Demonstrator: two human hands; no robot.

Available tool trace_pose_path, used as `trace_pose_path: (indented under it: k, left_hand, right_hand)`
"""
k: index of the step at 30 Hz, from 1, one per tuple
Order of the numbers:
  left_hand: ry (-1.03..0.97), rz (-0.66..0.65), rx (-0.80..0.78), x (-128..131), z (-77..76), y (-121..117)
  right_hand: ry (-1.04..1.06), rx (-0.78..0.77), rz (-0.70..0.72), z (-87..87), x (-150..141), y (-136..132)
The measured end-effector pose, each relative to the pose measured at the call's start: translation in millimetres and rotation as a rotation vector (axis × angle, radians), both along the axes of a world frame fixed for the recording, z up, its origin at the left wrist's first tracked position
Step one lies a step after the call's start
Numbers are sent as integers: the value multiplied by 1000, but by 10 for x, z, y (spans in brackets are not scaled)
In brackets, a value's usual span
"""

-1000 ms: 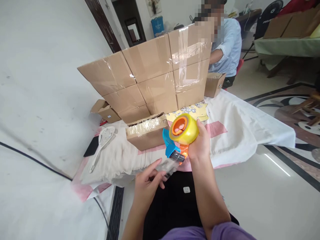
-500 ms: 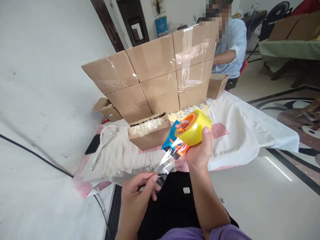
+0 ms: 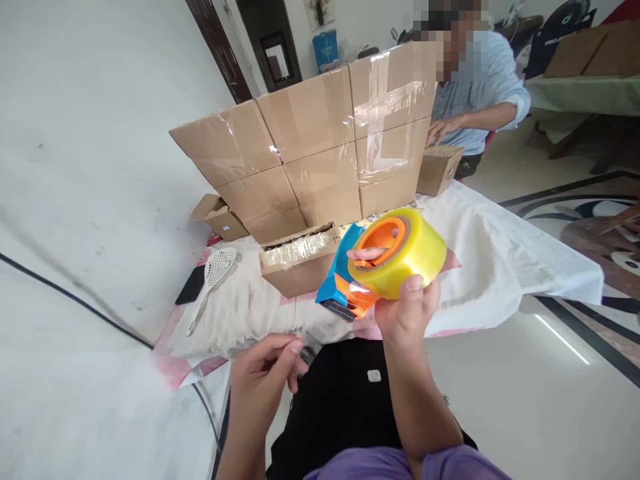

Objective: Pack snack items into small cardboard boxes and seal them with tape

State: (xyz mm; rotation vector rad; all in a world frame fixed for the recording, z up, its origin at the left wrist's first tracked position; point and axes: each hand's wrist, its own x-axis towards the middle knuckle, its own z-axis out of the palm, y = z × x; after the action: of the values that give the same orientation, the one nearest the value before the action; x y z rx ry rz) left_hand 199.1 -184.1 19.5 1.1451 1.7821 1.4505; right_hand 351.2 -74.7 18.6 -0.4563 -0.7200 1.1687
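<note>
My right hand (image 3: 407, 310) is closed round a tape dispenser (image 3: 345, 287) with a blue and orange body, carrying a wide roll of yellowish tape (image 3: 420, 260). Some of its fingers show through the orange hub. Lower and to the left, my left hand (image 3: 267, 373) pinches a short piece of clear tape (image 3: 309, 347) between thumb and fingers. A gap shows between this piece and the dispenser. Just behind the dispenser, a small cardboard box (image 3: 300, 270) with shiny tape along its top edge stands on the cloth-covered table (image 3: 520, 253).
Stacked cardboard boxes (image 3: 325, 147) joined with clear tape rise behind the small box. A white slotted spoon (image 3: 210, 283) and a black flat object (image 3: 190, 287) lie at left. An open box (image 3: 223, 217) stands behind them. Across the table sits a person (image 3: 495, 93) beside another box (image 3: 440, 170).
My left hand took hold of the tape's end and drew it down-left; the piece now appears separate from the dispenser. The dispenser rose, moved right and tilted. The person's arm across the table shifted.
</note>
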Motion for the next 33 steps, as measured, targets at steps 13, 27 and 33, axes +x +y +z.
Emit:
trace_pose_path:
  k: [13,27,33]
  left_hand:
    - [-41,0,48,-183,-111,-68]
    - [-9,-132,40,-383,-278,31]
    - [48,-110,36,-362,-210,63]
  right_hand:
    - [10,-34,37,41,-193,-122]
    - [-48,-26,-88,118,-313,-160]
    - [-46,-72,22,127,-253,-123]
